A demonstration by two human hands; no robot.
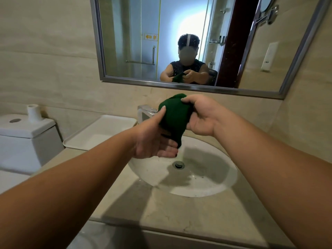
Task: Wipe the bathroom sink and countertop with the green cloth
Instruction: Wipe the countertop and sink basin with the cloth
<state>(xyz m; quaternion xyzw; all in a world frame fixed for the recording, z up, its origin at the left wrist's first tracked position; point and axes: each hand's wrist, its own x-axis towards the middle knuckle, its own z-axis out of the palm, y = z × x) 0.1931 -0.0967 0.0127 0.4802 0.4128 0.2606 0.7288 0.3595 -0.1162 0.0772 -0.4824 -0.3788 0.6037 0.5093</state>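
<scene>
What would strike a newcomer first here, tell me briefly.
The bunched green cloth, gripped by the left hand and right hand, hangs above the white sink at centre. Behind, the framed mirror reflects the person; a white tray lies on the countertop at left.

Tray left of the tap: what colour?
White, plain, no pattern: the tray shows in the head view.

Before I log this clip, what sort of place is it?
A bathroom, perhaps a hotel's: a round sink set in a beige countertop, a toilet to its left, and a framed mirror on the wall above.
</scene>
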